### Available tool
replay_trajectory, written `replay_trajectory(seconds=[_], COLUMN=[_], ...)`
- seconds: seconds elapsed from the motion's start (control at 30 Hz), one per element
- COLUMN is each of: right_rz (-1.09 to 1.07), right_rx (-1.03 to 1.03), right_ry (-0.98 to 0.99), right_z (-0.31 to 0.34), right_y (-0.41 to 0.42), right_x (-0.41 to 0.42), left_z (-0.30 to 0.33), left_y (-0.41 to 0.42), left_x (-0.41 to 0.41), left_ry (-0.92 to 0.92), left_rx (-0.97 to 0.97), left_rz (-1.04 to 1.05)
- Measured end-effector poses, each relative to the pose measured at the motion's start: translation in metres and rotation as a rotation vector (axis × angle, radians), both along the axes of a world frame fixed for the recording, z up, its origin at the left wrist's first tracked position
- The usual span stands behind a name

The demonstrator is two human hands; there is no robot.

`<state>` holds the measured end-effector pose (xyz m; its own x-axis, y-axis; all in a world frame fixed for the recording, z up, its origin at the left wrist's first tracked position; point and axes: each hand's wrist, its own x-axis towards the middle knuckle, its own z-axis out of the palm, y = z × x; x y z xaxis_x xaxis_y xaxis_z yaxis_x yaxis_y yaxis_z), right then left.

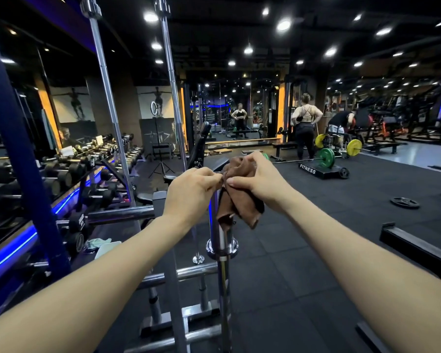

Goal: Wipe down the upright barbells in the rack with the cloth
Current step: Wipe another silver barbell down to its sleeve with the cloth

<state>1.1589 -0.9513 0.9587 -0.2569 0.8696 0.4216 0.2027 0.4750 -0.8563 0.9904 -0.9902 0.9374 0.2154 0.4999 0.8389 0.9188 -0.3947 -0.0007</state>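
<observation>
Seen through my head camera on a gym floor: both my bare hands meet at the top of a short chrome barbell [221, 240] standing upright in a chrome tube rack [163, 276]. My left hand [189, 192] has its fingers curled, thumb and forefinger pinching an upper edge of a crumpled brown cloth [239, 202]. My right hand [255, 179] arches over the cloth, fingers bent and gripping the bunched fabric from the other side. The cloth hangs from the two hands and drapes against the top end of the bar, just above the bar's shiny collar (whether it wraps fully round the sleeve I cannot tell, as the fabric hides that end).

Two long chrome barbells [107, 98] rise upright from the same rack at left, tilted in the wide lens and running out of the top of the view. A thick blue post [18, 149] stands beside them, with rows of black dumbbells [69, 171] behind. Far across the black rubber mat, a loaded barbell with a green plate [327, 158] lies on the floor near two people in front of a mirror.
</observation>
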Motion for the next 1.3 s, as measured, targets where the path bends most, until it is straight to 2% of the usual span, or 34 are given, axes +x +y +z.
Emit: replay_trajectory(seconds=[0.23,0.3,0.43,0.6,0.83,1.0,1.13,1.3], right_rz=[0.023,0.036,0.042,0.121,0.145,0.124,0.008,-0.130], right_rx=[-0.198,-0.160,-0.045,-0.222,-0.292,-0.242,-0.155,-0.157], right_ry=[-0.166,-0.142,0.055,-0.097,-0.100,-0.245,-0.209,-0.186], right_z=[-0.071,-0.058,-0.028,-0.084,-0.086,-0.077,-0.064,-0.109], right_y=[0.010,0.014,0.014,0.003,0.006,-0.012,-0.001,0.003], right_x=[0.000,0.002,0.001,0.001,0.002,0.014,0.008,-0.002], left_z=[-0.005,-0.006,-0.007,-0.009,-0.007,-0.005,0.001,0.002], left_y=[-0.003,-0.004,-0.001,-0.002,-0.002,-0.005,-0.005,-0.003], left_x=[-0.005,-0.003,-0.003,-0.004,0.000,0.002,0.013,0.014], left_ry=[-0.055,-0.071,-0.076,-0.094,-0.074,-0.068,-0.039,0.036], left_rx=[-0.003,-0.015,0.010,0.039,0.042,0.049,0.024,0.099], left_rz=[-0.013,-0.012,-0.002,-0.006,0.011,0.036,0.122,0.188])
